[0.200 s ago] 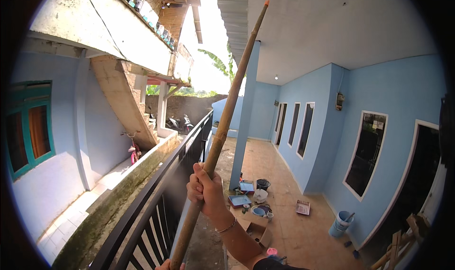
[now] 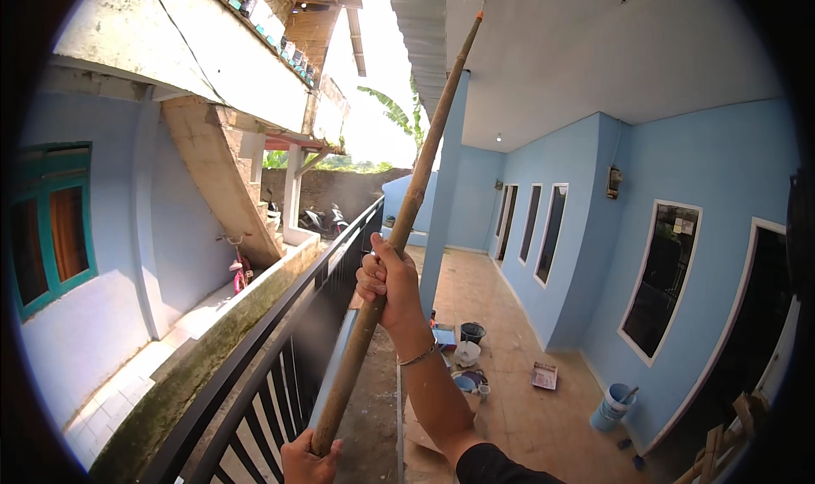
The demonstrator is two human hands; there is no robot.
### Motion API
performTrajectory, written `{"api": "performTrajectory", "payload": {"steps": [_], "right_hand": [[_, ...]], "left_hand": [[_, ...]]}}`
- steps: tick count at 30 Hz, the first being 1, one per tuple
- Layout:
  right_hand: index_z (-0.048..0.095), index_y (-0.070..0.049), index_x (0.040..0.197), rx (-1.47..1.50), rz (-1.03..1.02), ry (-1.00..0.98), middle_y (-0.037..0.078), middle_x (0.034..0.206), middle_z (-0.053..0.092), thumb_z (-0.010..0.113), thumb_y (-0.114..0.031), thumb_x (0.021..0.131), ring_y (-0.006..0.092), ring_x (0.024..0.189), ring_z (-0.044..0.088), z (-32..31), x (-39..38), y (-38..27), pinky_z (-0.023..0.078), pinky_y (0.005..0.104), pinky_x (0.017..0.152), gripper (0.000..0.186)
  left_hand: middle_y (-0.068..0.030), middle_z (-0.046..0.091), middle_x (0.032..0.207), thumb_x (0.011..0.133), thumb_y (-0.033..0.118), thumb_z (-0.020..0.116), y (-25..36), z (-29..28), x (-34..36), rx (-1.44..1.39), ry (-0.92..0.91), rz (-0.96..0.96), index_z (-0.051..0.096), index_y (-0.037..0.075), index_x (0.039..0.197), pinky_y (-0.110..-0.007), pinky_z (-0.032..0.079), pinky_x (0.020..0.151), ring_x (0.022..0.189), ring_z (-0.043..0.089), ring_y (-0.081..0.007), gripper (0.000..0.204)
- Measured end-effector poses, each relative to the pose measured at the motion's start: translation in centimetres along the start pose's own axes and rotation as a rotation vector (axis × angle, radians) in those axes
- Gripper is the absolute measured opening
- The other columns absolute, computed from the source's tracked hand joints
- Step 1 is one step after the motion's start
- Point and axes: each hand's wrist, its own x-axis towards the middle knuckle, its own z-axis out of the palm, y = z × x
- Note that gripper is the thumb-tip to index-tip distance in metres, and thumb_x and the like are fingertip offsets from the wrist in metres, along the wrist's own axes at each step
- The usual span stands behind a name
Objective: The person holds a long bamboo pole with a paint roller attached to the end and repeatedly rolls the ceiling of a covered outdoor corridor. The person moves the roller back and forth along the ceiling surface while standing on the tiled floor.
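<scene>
A long bamboo pole [image 2: 407, 204] slants up from the lower middle toward the white ceiling [image 2: 586, 51]. An orange piece [image 2: 480, 14] sits at its far tip, close under the ceiling; whether it touches cannot be told. My right hand [image 2: 388, 276], with a bracelet at the wrist, is closed round the middle of the pole, thumb uppermost. Lower down, my left hand [image 2: 311, 463] grips the pole's near end, partly cut off by the picture's lower edge.
A black metal railing [image 2: 280, 357] runs along my left. Ahead stands a blue pillar [image 2: 443, 229]. On the tiled floor lie paint trays, a black bucket [image 2: 472, 333] and a pink-stained tray [image 2: 544, 375]; a blue bucket [image 2: 613, 406] stands by the right wall. Wood scraps [image 2: 722, 441] lie lower right.
My right hand has moved up and to the right with the pole. The left hand has risen further into the picture, and the pole's lower end shows more.
</scene>
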Motion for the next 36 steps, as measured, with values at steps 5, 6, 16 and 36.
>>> {"api": "performTrajectory", "payload": {"steps": [5, 6, 16, 36], "right_hand": [[0.044, -0.015, 0.079, 0.025, -0.012, -0.040, -0.007, 0.056, 0.036, 0.061, -0.024, 0.103, 0.0042, 0.042, 0.034, -7.1, 9.5, -4.2, 0.030, 0.0235, 0.038, 0.030], [0.044, -0.015, 0.081, 0.030, -0.004, -0.020, -0.007, 0.056, 0.035, 0.061, -0.024, 0.102, 0.0042, 0.042, 0.034, -8.4, 11.6, -5.2, 0.030, 0.0237, 0.039, 0.029], [0.042, -0.017, 0.079, -0.019, 0.024, 0.056, -0.006, 0.055, 0.035, 0.062, -0.021, 0.101, 0.0056, 0.040, 0.033, -14.0, 15.6, -3.7, 0.031, 0.0263, 0.037, 0.030], [0.046, -0.013, 0.086, -0.046, 0.106, 0.033, -0.003, 0.054, 0.036, 0.058, -0.013, 0.103, 0.0079, 0.038, 0.034, 6.1, -11.4, 13.1, 0.034, 0.0279, 0.035, 0.021]], "left_hand": [[-0.0098, 0.064, 0.061, 0.082, 0.010, 0.077, 2.2, 6.2, 9.0, 0.055, -0.055, -0.024, 0.068, -0.007, 0.090, -0.032, 0.049, 0.056, 0.056, 0.063, -0.0134, 0.021], [-0.0099, 0.064, 0.061, 0.082, 0.011, 0.076, 2.7, 7.5, 10.9, 0.024, -0.047, 0.023, 0.068, -0.007, 0.091, -0.032, 0.049, 0.056, 0.057, 0.063, -0.0133, 0.021], [-0.0101, 0.059, 0.061, 0.080, 0.011, 0.075, -2.1, 12.8, 16.5, 0.090, -0.015, 0.094, 0.064, -0.005, 0.086, -0.033, 0.048, 0.056, 0.057, 0.060, -0.0157, 0.020], [-0.0189, 0.055, 0.062, 0.086, 0.017, 0.075, -15.0, -6.5, -8.7, 0.070, 0.085, 0.056, 0.060, 0.001, 0.087, -0.044, 0.045, 0.053, 0.053, 0.055, -0.0316, 0.022]]}}
